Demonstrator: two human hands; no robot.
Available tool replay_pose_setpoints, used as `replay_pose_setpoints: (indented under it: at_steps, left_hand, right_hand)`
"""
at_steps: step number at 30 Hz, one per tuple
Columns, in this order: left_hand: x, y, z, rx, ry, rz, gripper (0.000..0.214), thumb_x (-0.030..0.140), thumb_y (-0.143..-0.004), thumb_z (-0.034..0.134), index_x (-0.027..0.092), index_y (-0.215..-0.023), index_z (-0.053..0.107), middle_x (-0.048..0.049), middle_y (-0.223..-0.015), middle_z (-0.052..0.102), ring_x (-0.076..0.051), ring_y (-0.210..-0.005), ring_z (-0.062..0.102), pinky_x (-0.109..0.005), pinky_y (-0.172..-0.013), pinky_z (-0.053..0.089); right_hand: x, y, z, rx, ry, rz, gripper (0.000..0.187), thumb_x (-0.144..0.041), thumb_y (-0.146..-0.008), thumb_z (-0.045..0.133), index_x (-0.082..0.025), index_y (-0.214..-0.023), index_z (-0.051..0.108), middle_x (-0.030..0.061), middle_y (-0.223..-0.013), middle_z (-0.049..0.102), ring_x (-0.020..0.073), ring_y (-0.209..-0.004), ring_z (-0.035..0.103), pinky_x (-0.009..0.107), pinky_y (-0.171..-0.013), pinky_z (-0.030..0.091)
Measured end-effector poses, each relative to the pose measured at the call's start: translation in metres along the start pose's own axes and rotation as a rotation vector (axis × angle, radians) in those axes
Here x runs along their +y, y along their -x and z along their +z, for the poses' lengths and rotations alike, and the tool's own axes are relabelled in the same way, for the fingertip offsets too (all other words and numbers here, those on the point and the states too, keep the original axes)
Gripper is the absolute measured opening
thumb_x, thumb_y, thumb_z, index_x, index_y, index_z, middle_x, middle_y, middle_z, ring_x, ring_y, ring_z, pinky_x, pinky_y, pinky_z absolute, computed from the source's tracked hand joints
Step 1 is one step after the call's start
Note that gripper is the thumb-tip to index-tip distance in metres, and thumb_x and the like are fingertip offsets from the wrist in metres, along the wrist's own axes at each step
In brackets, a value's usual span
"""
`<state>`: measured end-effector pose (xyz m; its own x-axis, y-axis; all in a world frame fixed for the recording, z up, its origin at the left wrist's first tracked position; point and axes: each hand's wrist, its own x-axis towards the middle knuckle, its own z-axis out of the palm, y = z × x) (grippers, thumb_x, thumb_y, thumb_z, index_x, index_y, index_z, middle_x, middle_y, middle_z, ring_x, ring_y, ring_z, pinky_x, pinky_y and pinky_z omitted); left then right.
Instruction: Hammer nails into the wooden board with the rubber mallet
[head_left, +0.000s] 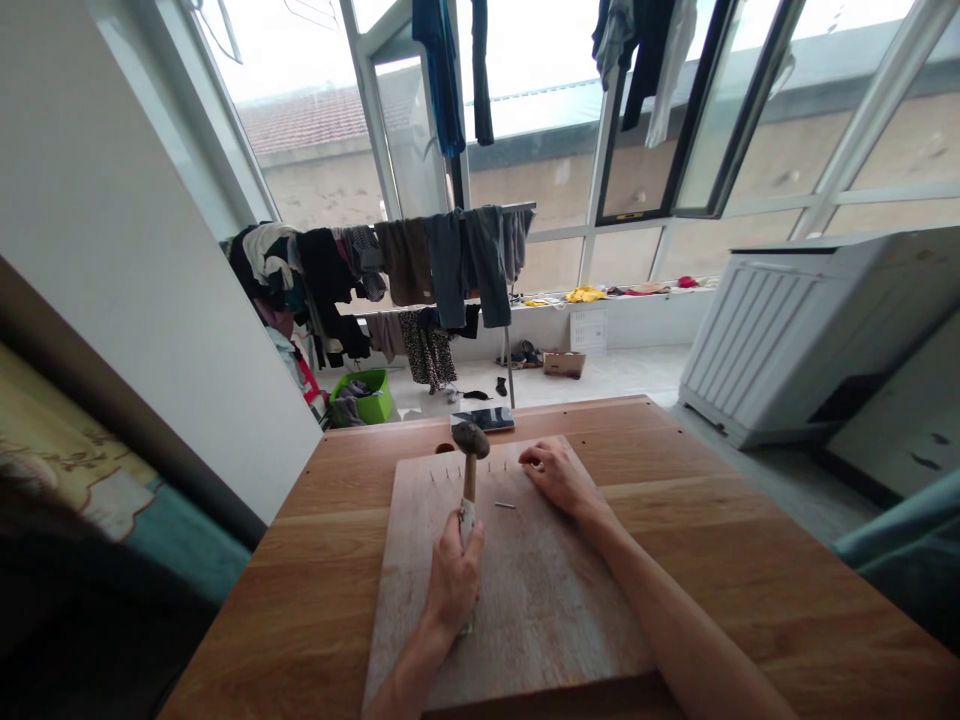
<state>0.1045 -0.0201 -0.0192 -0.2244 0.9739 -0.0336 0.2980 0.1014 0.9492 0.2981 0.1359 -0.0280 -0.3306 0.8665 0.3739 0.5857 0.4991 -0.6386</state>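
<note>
My left hand (pixel 454 572) is closed around the wrapped handle of a hammer (pixel 471 440), its dark head raised over the far part of a pale wooden board (pixel 517 600). Several thin nails (pixel 490 467) stand upright in a row near the board's far edge, on both sides of the hammer. A loose metal nail or pin (pixel 505 505) lies flat between my hands. At the right end of the row, my right hand (pixel 556 478) rests on the board with its fingers bent together. Whatever is between those fingertips is too small to make out.
The board lies on a wooden table (pixel 322 560). A phone (pixel 484 419) and a small round brown object (pixel 444 449) are beyond it. Past the table stand a clothes rack with trousers (pixel 448 270), a green basket (pixel 375 397) and a white appliance (pixel 772 340).
</note>
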Motion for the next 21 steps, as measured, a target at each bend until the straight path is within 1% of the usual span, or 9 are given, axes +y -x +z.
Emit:
replay_pose_setpoints:
  at_steps: [2, 7, 10, 14, 18, 21]
  left_hand:
    - [0.0, 0.0, 0.0, 0.001, 0.0, -0.004, 0.039, 0.057, -0.092, 0.049, 0.019, -0.101, 0.056, 0.0091, -0.051, 0.046, -0.011, -0.033, 0.041, -0.023, -0.04, 0.033]
    - [0.0, 0.0, 0.0, -0.016, -0.015, 0.003, 0.039, 0.055, -0.093, 0.048, 0.018, -0.103, 0.056, 0.0084, -0.052, 0.047, -0.012, -0.034, 0.041, -0.023, -0.04, 0.033]
    - [0.004, 0.0, -0.001, -0.026, -0.029, 0.031, 0.037, 0.052, -0.092, 0.05, 0.018, -0.104, 0.058, 0.0063, -0.055, 0.051, -0.013, -0.04, 0.046, -0.024, -0.046, 0.037]
    - [0.015, -0.001, 0.001, -0.07, -0.055, 0.087, 0.032, 0.048, -0.092, 0.054, 0.018, -0.102, 0.059, 0.0047, -0.057, 0.053, -0.015, -0.049, 0.051, -0.025, -0.054, 0.04]
    - [0.029, -0.004, 0.007, -0.144, -0.084, 0.123, 0.024, 0.042, -0.094, 0.05, 0.019, -0.095, 0.057, 0.0071, -0.054, 0.047, -0.013, -0.047, 0.047, -0.024, -0.053, 0.036]
    - [0.035, -0.007, 0.013, -0.159, -0.108, 0.13, 0.02, 0.038, -0.094, 0.05, 0.019, -0.095, 0.057, 0.0067, -0.055, 0.048, -0.013, -0.049, 0.047, -0.024, -0.055, 0.036]
  right_hand:
    - [0.001, -0.001, 0.003, 0.0, -0.012, -0.007, 0.019, -0.017, -0.085, 0.058, -0.02, -0.092, 0.075, 0.0073, -0.096, 0.071, 0.0204, -0.086, 0.065, 0.033, -0.082, 0.05]
    - [0.004, -0.002, 0.009, 0.015, -0.043, -0.013, 0.025, -0.015, -0.083, 0.057, -0.019, -0.105, 0.07, 0.0063, -0.089, 0.071, 0.0205, -0.082, 0.066, 0.034, -0.08, 0.052]
    - [0.006, -0.003, 0.011, 0.032, -0.053, 0.0, 0.031, -0.014, -0.082, 0.056, -0.018, -0.111, 0.067, 0.0063, -0.088, 0.071, 0.0205, -0.08, 0.066, 0.033, -0.077, 0.053]
    - [0.008, -0.004, 0.014, 0.052, -0.063, 0.014, 0.037, -0.012, -0.08, 0.057, -0.018, -0.117, 0.063, 0.0048, -0.086, 0.071, 0.02, -0.078, 0.066, 0.032, -0.074, 0.053]
    - [0.008, -0.004, 0.017, 0.075, -0.063, 0.031, 0.039, -0.009, -0.079, 0.057, -0.017, -0.117, 0.061, 0.0032, -0.083, 0.07, 0.0187, -0.073, 0.065, 0.03, -0.069, 0.053]
    - [0.007, -0.004, 0.017, 0.08, -0.06, 0.035, 0.042, -0.007, -0.079, 0.057, -0.017, -0.12, 0.059, 0.0025, -0.082, 0.07, 0.0181, -0.07, 0.065, 0.029, -0.068, 0.052]
